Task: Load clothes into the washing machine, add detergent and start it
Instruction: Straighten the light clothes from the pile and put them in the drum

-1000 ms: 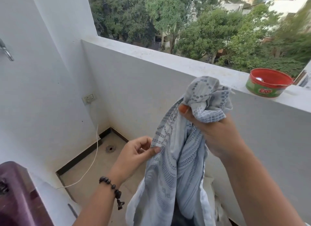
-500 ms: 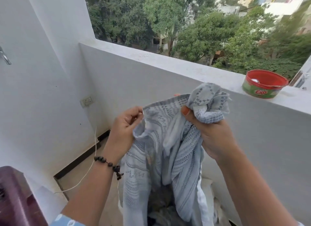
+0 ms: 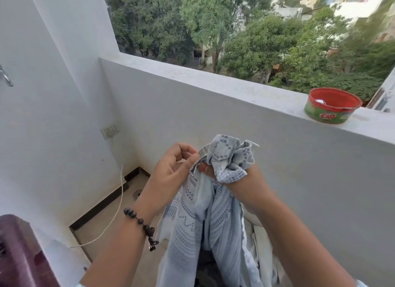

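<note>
Head view, centre of frame: pale grey patterned cloth (image 3: 205,222) hanging from mid-frame down to the bottom edge, bunched at its top. Right hand (image 3: 241,177) clamped round that bunch, fingers curled tight. Left hand (image 3: 173,169) just left of it, fingertips pinching the cloth's edge, beaded bracelet (image 3: 141,224) on the wrist. Maroon washing machine (image 3: 19,252) at lower left corner. Red-and-green Exo tub (image 3: 329,107) up on the parapet ledge (image 3: 213,81), right side.

Dark beaded bracelet (image 3: 140,221) on left wrist; bare forearms.
</note>
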### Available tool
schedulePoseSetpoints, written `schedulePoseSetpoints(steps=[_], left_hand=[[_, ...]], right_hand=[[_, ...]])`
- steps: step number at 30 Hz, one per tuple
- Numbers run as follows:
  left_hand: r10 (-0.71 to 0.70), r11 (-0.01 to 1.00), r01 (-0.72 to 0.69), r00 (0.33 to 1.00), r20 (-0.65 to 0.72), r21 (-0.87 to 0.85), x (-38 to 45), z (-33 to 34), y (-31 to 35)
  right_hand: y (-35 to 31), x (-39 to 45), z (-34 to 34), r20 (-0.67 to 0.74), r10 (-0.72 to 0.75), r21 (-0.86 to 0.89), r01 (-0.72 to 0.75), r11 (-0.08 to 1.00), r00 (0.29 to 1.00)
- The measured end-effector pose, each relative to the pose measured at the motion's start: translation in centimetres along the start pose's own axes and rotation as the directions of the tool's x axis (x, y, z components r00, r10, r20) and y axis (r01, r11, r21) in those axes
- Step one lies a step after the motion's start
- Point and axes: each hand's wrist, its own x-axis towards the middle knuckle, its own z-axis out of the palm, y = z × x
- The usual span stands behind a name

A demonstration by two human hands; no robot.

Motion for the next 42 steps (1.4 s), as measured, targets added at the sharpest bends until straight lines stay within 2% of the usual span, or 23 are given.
schedulePoseSetpoints(steps=[2,5,10,13,16,19,23,25,28,30,34,38,42], left_hand=[[-0.076,0.993,0.083,0.993,0.086,-0.083,-1.1,-0.5,-1.5],[-0.185,0.982,0.188,0.977,0.105,-0.015,-2.4,-1.5,-3.5],[-0.215,0.947,0.225,0.974,-0.068,0.229,-3.4,-3.8,-6.8],[-0.203,0.933,0.241,0.966,-0.16,0.269,-3.7,-4.6,-7.9],[-0.182,0.944,0.233,0.958,-0.221,0.232,-3.5,-4.8,-7.7],[-0.117,0.976,0.15,0.971,-0.206,0.155,-2.4,-3.5,-5.6],[0.009,0.995,0.0,0.997,-0.081,0.102,-0.7,-0.5,-1.0],[0.071,0.992,-0.069,0.997,-0.015,0.107,0.0,0.7,0.9],[0.114,0.976,-0.127,0.99,0.086,0.177,0.7,2.0,2.7],[0.116,0.972,-0.14,0.985,0.129,0.187,0.6,2.2,3.0],[0.046,0.999,-0.05,0.985,0.167,0.02,0.3,1.4,2.1],[-0.105,0.992,0.118,0.97,0.22,-0.046,-0.8,0.1,-0.3],[-0.294,0.956,0.29,0.939,0.175,0.051,-2.3,-1.5,-4.0]], right_hand=[[-0.3,0.1,-0.6,-0.035,-0.044,0.037,0.046,0.998,0.998],[-1.1,0.3,-1.7,-0.11,-0.089,0.104,0.101,0.989,0.99],[-1.9,0.3,-3.8,-0.212,-0.061,0.195,0.103,0.975,0.975],[-2.2,0.2,-5.4,-0.278,-0.071,0.23,0.138,0.963,0.958],[-2.3,-0.2,-6.2,-0.319,-0.096,0.213,0.17,0.962,0.943],[-1.8,-0.7,-6.0,-0.297,-0.087,0.217,0.156,0.964,0.951],[-0.5,-1.4,-3.8,-0.229,0.036,0.236,0.019,0.972,0.973],[0.0,-1.8,-2.3,-0.175,0.056,0.204,-0.019,0.979,0.983],[0.3,-2.2,-0.4,-0.017,0.077,0.14,-0.073,0.987,0.997],[0.2,-2.4,-0.1,0.007,0.098,0.08,-0.098,0.992,0.995],[0.0,-2.4,-0.8,-0.041,0.087,0.076,-0.083,0.994,0.995],[-0.2,-2.2,-2.2,-0.176,0.085,0.085,-0.071,0.994,0.981],[-0.9,-1.9,-4.0,-0.271,0.095,0.131,-0.061,0.99,0.958]])
